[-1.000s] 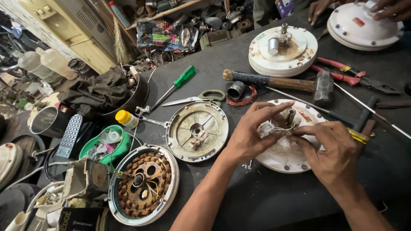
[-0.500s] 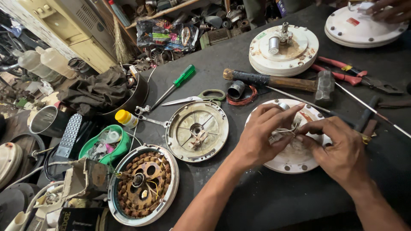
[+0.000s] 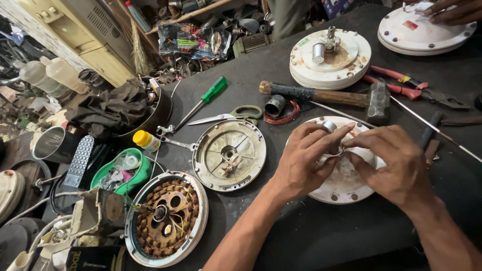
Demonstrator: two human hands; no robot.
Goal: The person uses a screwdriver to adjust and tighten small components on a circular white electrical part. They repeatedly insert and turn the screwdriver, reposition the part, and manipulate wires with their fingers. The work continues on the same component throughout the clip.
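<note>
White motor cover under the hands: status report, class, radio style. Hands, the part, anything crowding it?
Left hand and right hand both pinching at the centre of the white motor cover. Cover flat on bench. Hammer lies close behind; another person's hand far off.

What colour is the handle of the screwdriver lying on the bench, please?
Green; the screwdriver shows best in the head view.

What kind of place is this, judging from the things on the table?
Probably a small repair workshop for ceiling fans: an opened motor with copper windings, a hammer, and both hands working on a white motor cover.
</note>
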